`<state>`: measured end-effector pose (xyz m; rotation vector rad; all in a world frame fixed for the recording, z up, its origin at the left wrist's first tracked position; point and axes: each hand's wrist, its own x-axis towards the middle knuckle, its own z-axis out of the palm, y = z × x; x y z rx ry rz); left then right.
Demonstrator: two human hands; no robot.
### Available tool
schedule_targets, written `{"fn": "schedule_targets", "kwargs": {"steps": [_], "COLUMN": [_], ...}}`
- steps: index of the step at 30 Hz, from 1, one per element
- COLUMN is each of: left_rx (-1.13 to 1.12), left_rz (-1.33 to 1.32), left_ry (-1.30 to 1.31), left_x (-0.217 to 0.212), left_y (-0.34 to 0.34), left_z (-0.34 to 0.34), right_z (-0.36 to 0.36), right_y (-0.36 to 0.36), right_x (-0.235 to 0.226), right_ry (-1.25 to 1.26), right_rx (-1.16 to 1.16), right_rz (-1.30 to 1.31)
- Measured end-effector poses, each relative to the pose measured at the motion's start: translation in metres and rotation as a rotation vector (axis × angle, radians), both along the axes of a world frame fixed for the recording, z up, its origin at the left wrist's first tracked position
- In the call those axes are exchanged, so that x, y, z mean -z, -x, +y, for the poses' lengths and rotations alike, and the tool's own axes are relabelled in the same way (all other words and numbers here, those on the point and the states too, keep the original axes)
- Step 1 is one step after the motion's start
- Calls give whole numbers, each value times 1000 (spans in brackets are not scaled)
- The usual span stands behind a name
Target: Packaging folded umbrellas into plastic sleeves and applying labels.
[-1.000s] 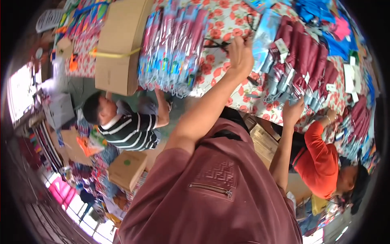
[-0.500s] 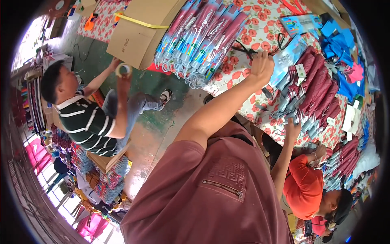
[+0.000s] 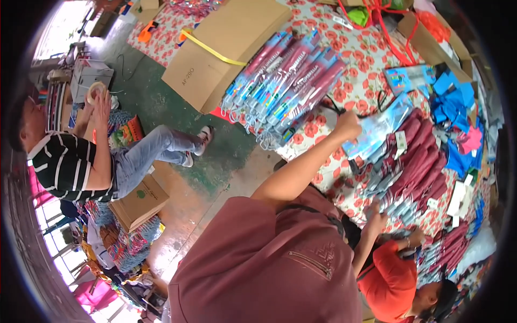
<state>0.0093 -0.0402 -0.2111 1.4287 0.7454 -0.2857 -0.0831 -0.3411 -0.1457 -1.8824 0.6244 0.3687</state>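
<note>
While the left hand grips a clear packet above the crowded table edge, the right hand stays unseen.

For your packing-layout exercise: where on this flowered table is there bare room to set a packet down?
Bare flowered tablecloth shows between the blue-and-pink packet row and the blue packets, below the orange cord. Crowded: the maroon packet rows by the left hand.

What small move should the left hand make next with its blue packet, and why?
Probably lower the blue packet onto the maroon packs beside it: the left hand holds it in a closed grip at that row's edge, and the right hand rests on the same row.
</note>
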Motion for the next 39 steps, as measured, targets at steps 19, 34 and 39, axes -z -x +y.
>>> {"fn": "schedule_targets", "kwargs": {"steps": [19, 34, 39], "left_rx": [-87, -206, -319], "left_rz": [-620, -906, -899], "left_ry": [457, 274, 244], "left_x": [-187, -278, -271], "left_y": [1, -17, -17], "left_z": [65, 67, 71], "right_z": [74, 58, 65], "right_y": [4, 58, 56], "right_x": [-126, -140, -136], "right_ry": [91, 204, 187], "right_rx": [-160, -497, -468], "right_rz": [-350, -841, -817]}}
